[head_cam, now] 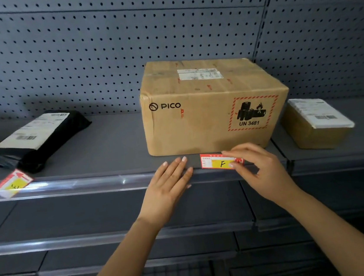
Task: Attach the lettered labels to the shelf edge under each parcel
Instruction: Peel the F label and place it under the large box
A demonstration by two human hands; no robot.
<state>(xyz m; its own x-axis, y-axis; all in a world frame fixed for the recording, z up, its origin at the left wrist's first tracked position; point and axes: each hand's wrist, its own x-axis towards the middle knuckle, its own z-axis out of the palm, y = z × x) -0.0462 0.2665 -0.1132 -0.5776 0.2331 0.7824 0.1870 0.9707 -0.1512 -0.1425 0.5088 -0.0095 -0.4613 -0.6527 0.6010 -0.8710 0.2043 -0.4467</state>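
Currently, the right hand [263, 165] pinches the right end of the red-and-yellow F label [217, 162] between thumb and fingers, holding it against the shelf edge [118, 181] directly below the PICO carton [207, 112]. The left hand [170, 184] lies flat on the edge, fingers straight and together, just left of the label and apart from it. Further left, the edge runs unobstructed to the tilted E label [12, 183] below the black mailer bag [47, 135]. A small taped parcel [315, 122] sits right of the carton.

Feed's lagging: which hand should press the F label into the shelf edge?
Right, likely. The right hand pinches the F label at the shelf edge under the box; the left hand lies flat beside it, empty.
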